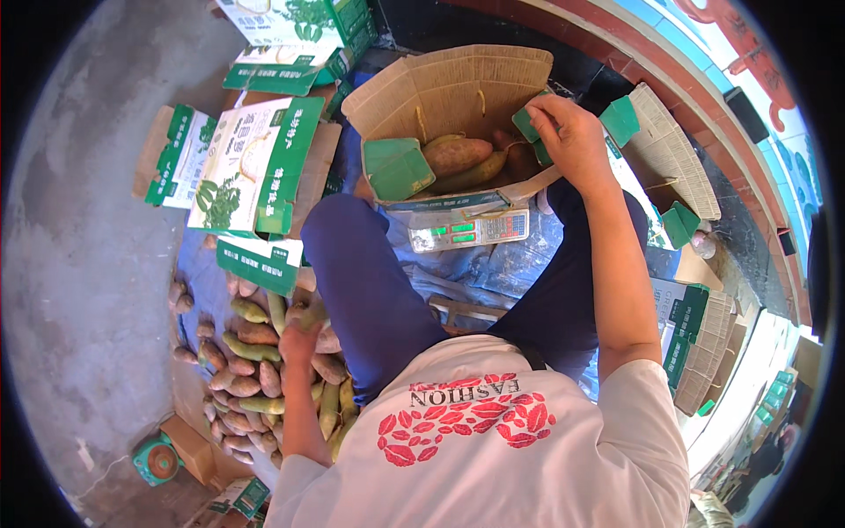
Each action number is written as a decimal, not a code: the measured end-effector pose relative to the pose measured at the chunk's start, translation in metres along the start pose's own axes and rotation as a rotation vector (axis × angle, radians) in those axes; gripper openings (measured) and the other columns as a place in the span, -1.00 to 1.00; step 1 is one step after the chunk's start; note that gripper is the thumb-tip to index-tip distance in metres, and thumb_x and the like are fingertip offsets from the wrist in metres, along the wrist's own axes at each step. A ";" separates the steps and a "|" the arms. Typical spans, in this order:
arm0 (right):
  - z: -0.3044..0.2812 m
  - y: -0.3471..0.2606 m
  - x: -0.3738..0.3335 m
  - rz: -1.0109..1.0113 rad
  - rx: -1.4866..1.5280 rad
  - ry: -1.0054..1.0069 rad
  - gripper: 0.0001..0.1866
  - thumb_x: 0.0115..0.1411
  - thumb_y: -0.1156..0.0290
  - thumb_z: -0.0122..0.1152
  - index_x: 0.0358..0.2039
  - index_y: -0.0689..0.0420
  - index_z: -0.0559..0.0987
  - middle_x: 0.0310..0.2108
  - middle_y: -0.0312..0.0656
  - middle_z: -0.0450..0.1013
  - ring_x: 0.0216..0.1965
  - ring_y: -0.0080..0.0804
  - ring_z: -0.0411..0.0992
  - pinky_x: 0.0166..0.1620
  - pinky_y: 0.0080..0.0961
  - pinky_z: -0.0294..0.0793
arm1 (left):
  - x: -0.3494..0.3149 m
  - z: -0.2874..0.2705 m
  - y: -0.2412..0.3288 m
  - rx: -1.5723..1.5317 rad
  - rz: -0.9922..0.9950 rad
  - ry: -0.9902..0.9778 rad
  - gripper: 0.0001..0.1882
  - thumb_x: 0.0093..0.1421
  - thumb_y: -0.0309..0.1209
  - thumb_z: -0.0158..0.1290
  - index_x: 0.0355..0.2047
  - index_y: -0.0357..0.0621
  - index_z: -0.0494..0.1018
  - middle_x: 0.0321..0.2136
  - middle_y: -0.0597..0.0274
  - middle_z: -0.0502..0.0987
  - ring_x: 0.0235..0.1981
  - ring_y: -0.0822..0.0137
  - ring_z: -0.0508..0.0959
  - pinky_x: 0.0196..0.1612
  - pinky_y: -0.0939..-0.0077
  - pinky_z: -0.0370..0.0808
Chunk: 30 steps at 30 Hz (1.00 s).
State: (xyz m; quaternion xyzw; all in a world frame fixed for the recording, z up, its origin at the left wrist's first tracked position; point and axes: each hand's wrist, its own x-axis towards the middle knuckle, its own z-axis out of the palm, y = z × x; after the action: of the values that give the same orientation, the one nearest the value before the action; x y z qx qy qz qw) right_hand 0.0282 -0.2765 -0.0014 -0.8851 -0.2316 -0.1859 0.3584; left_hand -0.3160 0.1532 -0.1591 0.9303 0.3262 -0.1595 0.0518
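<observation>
An open cardboard carton [444, 84] stands in front of my knees, its tall back flap raised. Inside lie reddish-brown sweet potatoes [458, 156] and a long greenish root [475, 176]. My right hand [570, 139] is at the carton's right side, fingers curled and pinching its small green side flap [525, 125]. On my left, my left hand [301, 341] reaches down into a pile of sweet potatoes [244, 385] and long green radishes [251, 348]. It touches a greenish root [308, 312]; its fingers are smeared and partly hidden.
Beneath the carton's front edge shows a digital scale [468, 231] with lit green displays. White-and-green cartons [251, 163] stand at the left, another open carton [664, 141] at the right. A blue sheet [198, 264] covers the floor. A small green dial scale [158, 459] sits far left.
</observation>
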 end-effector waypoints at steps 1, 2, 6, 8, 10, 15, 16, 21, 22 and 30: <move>0.000 0.000 0.000 -0.008 0.016 0.003 -0.89 0.13 0.40 0.14 -0.38 0.15 0.55 -0.42 -0.08 0.50 -0.36 -0.06 0.48 -0.31 -0.30 0.46 | 0.005 -0.018 -0.003 -0.049 -0.041 0.083 -0.37 -0.07 0.13 0.18 -0.27 -0.24 0.49 -0.36 -0.10 0.56 -0.28 -0.04 0.57 -0.21 0.15 0.48; 0.000 0.000 0.000 -0.016 0.030 0.006 -0.89 0.12 0.40 0.14 -0.38 0.15 0.55 -0.43 -0.08 0.50 -0.36 -0.06 0.48 -0.31 -0.29 0.46 | 0.008 -0.036 -0.004 -0.100 -0.079 0.164 -0.40 -0.06 0.09 0.20 -0.29 -0.24 0.49 -0.38 -0.10 0.56 -0.30 -0.05 0.57 -0.23 0.15 0.48; -0.004 0.007 -0.001 -0.043 0.004 0.089 -0.90 0.08 0.40 0.15 -0.40 0.12 0.55 -0.43 -0.08 0.50 -0.37 -0.04 0.48 -0.31 -0.25 0.46 | 0.003 -0.141 0.048 -0.462 0.175 0.565 -0.68 0.04 -0.30 0.23 -0.30 -0.28 0.48 -0.45 -0.02 0.54 -0.45 0.08 0.51 -0.33 0.29 0.44; 0.000 0.011 -0.003 -0.029 0.007 0.130 -0.90 0.07 0.36 0.16 -0.44 0.10 0.55 -0.44 -0.07 0.50 -0.38 -0.03 0.48 -0.33 -0.20 0.47 | 0.010 -0.171 0.065 -0.593 0.245 0.624 -0.70 0.08 -0.35 0.20 -0.24 -0.29 0.47 -0.43 0.05 0.52 -0.46 0.19 0.46 -0.32 0.34 0.43; -0.001 0.008 -0.002 0.000 0.003 0.111 -0.87 0.08 0.32 0.15 -0.45 0.10 0.54 -0.45 -0.05 0.49 -0.39 -0.02 0.48 -0.33 -0.15 0.46 | 0.019 -0.193 0.079 -0.760 0.276 0.593 -0.68 0.08 -0.39 0.19 -0.19 -0.29 0.45 -0.39 0.10 0.51 -0.43 0.23 0.45 -0.29 0.37 0.42; 0.001 0.002 -0.001 -0.026 0.028 0.123 -0.88 0.08 0.34 0.16 -0.44 0.11 0.53 -0.47 -0.08 0.48 -0.37 -0.04 0.47 -0.31 -0.20 0.45 | 0.031 -0.225 0.168 -0.807 0.568 0.428 -0.62 0.03 -0.42 0.21 -0.15 -0.29 0.43 -0.38 0.12 0.50 -0.40 0.24 0.45 -0.23 0.38 0.42; 0.001 0.005 -0.003 -0.038 0.029 0.136 -0.89 0.07 0.35 0.14 -0.47 0.10 0.51 -0.48 -0.10 0.48 -0.38 -0.07 0.48 -0.32 -0.19 0.45 | 0.030 -0.229 0.196 -0.705 0.734 0.463 -0.61 0.01 -0.42 0.21 -0.14 -0.29 0.43 -0.38 0.12 0.51 -0.39 0.25 0.45 -0.21 0.37 0.42; 0.003 0.010 -0.006 -0.030 -0.005 0.165 -0.91 0.06 0.37 0.13 -0.50 0.09 0.49 -0.49 -0.14 0.48 -0.39 -0.13 0.49 -0.34 -0.21 0.46 | 0.025 -0.232 0.283 -0.418 0.782 0.273 -0.55 -0.08 -0.35 0.26 -0.17 -0.24 0.43 -0.33 -0.05 0.54 -0.27 0.00 0.53 -0.18 0.30 0.43; 0.000 0.014 -0.007 -0.021 0.011 0.173 -0.91 0.05 0.37 0.14 -0.50 0.10 0.49 -0.49 -0.13 0.48 -0.39 -0.12 0.49 -0.34 -0.21 0.46 | 0.029 -0.226 0.297 -0.421 0.816 0.267 -0.55 -0.08 -0.35 0.26 -0.17 -0.24 0.43 -0.33 -0.05 0.54 -0.27 0.00 0.53 -0.18 0.30 0.43; -0.002 0.012 -0.007 -0.011 0.060 0.197 -0.89 0.04 0.38 0.14 -0.53 0.13 0.49 -0.50 -0.09 0.48 -0.39 -0.08 0.48 -0.32 -0.20 0.45 | 0.084 -0.183 0.310 -0.352 1.033 0.139 -0.62 0.12 -0.36 0.09 -0.05 -0.20 0.42 -0.25 -0.05 0.54 -0.18 -0.03 0.51 -0.09 0.22 0.39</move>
State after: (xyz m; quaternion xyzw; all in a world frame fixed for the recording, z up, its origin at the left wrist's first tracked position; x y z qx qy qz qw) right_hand 0.0284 -0.2873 -0.0106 -0.8500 -0.2058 -0.2668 0.4048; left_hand -0.0124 -0.0029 -0.0166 0.9551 -0.1483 0.0056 0.2566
